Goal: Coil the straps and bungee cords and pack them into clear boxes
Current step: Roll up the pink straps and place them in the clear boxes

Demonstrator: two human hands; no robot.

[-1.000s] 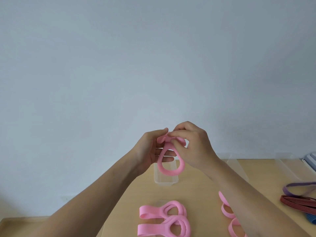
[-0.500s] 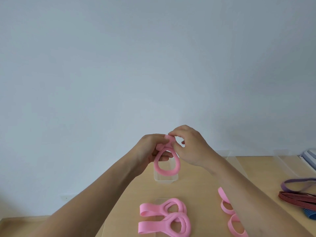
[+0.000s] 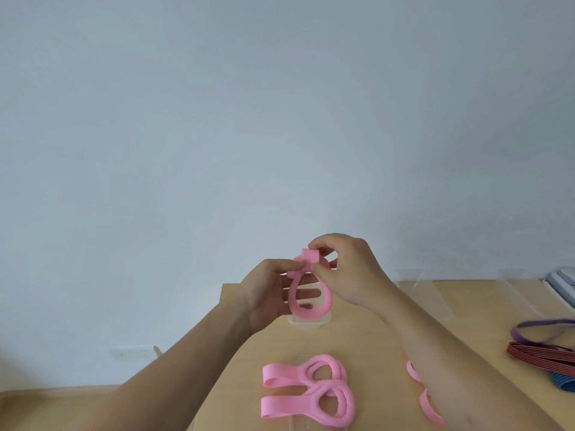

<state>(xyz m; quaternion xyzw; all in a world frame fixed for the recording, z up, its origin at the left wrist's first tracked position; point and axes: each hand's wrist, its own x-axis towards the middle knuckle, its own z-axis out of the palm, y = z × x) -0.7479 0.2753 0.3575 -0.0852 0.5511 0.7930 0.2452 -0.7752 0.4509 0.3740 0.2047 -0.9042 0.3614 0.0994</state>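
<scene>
Pink elastic strap [image 3: 306, 314] coiled btwn both hands, head view: L hand [image 3: 266, 295] grips the loop's side, R hand [image 3: 351, 272] pinches the tail end on top (prob. tucking it). Clear box [image 3: 308, 324] just below the hands. Risk: springy elastic slips the pinch and the coil pops open.
</scene>
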